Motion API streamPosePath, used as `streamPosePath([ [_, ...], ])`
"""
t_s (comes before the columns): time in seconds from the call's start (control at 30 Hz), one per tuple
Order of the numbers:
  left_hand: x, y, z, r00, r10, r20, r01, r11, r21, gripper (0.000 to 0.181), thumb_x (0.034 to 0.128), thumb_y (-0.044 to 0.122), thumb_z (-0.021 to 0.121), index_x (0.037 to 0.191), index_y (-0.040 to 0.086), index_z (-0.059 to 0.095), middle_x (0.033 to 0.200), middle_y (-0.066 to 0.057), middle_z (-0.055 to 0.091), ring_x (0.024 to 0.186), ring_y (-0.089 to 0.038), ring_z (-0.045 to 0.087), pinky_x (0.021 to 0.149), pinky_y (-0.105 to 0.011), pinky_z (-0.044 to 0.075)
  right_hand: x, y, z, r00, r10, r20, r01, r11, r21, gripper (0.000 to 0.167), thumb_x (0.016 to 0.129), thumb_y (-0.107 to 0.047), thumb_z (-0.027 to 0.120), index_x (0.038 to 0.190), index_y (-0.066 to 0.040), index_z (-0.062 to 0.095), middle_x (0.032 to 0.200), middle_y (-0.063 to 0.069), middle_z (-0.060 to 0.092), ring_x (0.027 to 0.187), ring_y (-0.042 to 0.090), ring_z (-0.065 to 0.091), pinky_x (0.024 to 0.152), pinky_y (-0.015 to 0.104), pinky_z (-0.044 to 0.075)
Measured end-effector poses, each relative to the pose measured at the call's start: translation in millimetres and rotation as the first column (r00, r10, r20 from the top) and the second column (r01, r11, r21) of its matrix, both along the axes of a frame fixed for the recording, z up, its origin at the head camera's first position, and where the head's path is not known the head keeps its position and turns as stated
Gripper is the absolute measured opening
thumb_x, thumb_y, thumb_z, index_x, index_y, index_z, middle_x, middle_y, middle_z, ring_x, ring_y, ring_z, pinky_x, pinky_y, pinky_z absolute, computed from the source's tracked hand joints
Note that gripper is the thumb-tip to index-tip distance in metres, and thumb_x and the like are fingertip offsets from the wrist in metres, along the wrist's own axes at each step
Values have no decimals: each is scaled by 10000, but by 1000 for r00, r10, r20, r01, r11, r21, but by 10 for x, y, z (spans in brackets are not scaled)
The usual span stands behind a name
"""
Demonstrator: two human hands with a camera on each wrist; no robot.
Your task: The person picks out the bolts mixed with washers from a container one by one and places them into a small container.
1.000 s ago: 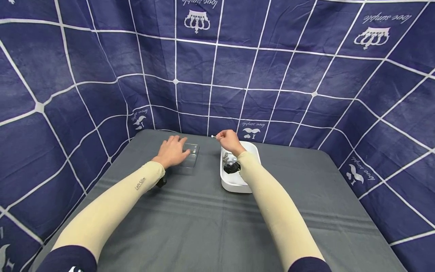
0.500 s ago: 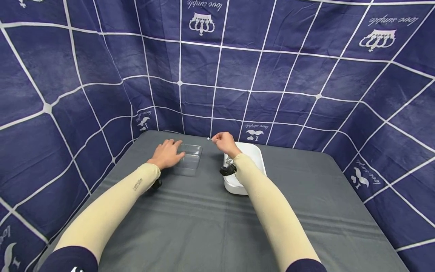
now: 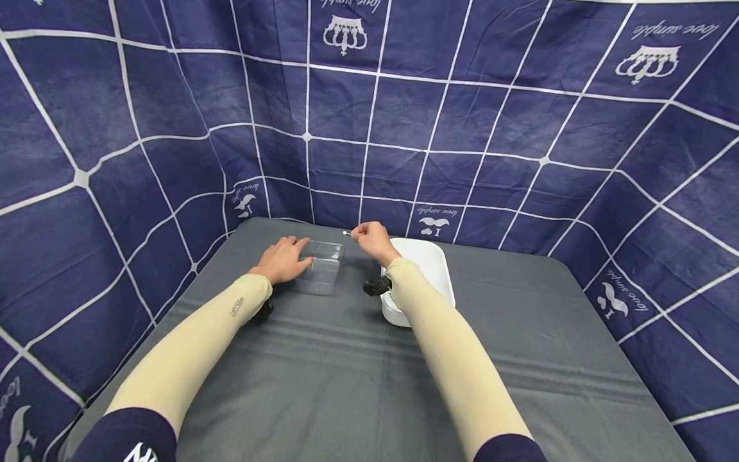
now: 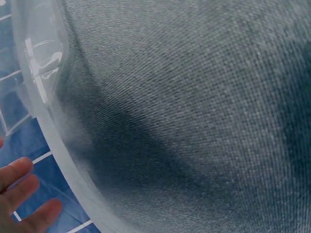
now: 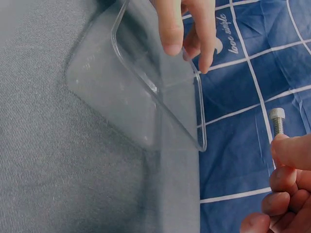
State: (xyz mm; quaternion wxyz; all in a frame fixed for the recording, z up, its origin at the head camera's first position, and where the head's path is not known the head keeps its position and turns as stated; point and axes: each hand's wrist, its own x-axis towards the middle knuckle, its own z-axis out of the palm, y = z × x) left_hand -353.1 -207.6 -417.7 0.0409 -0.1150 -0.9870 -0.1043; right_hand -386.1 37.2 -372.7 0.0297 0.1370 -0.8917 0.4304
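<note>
A small metal screw point(image 5: 277, 121) with a round head is pinched between thumb and fingers of my right hand point(image 3: 372, 240); its threaded shank shows in the right wrist view. The clear divided box point(image 3: 324, 269) lies left of that hand, on the table. My left hand point(image 3: 283, 260) is at the box's left side, fingers spread and relaxed; in the right wrist view its fingers point(image 5: 171, 29) reach over the rim of the clear box point(image 5: 112, 92). The screw is held near the box's far right corner, apart from it.
A white tray point(image 3: 424, 260) stands on the grey table point(image 3: 346, 366) under my right forearm, which covers part of its inside. Blue curtain point(image 3: 404, 115) with white lines rises behind the table and at both sides.
My right hand has moved left with the screw, from above the white tray toward the clear box. The left hand has shifted slightly, and the view has moved a little.
</note>
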Motion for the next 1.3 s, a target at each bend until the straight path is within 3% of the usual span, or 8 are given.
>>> streamPosePath([
  [0.43, -34, 20, -74, 999, 27, 37, -28, 999, 45, 659, 1005, 451, 505, 1557, 115, 376, 1486, -223, 456, 1373, -417, 418, 1055, -641, 389, -64, -105, -43, 1000, -8, 16, 8, 1000, 4, 163, 959, -137, 628, 949, -37, 756, 938, 74, 704, 842, 150, 542, 741, 246, 422],
  [0.77, -37, 49, -92, 998, 37, 46, -39, 998, 41, 647, 1007, 452, 493, 1563, 147, 367, 1456, -225, 473, 1338, -411, 444, 1017, -642, 418, -85, -161, -89, 999, -16, 42, 15, 999, 36, 208, 956, -120, 612, 1026, 7, 761, 1077, 107, 729, 965, 198, 590, 840, 303, 466],
  [1.3, -40, 98, -91, 997, 59, 40, -60, 997, 39, 660, 993, 457, 513, 1562, 156, 370, 1447, -223, 480, 1343, -408, 446, 1037, -630, 414, -111, -326, -158, 1000, -4, 9, 4, 996, 88, 230, 928, -72, 579, 989, 2, 789, 1039, 88, 759, 925, 166, 600, 804, 249, 473],
])
